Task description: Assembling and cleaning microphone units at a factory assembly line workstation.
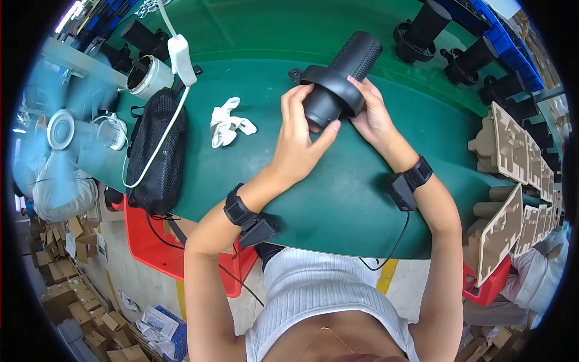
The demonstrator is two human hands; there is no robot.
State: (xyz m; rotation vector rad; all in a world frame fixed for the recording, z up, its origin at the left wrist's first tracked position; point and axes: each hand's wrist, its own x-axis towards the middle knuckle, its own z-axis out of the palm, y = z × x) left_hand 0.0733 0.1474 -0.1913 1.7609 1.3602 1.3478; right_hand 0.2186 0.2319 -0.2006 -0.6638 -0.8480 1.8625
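Observation:
Above the green table [259, 199] I hold a black plastic cylindrical unit [329, 81] tilted, with its perforated tube pointing away to the upper right. A wide collar rings its middle, and a small round lug sticks out at the collar's left. My left hand [300, 130] grips the smooth near end, thumb along its underside. The fingers of my right hand [375, 114] wrap the right side of the collar. A crumpled white cloth or glove [229, 122] lies on the table left of my left hand.
A black mesh bag [158, 151] and a white cable with an inline switch [181, 59] are at left, beside a blurred fan [61, 129]. Similar black units [422, 30] stand at the far right. Moulded pulp trays [509, 145] line the right edge; a red bin [151, 244] sits below left.

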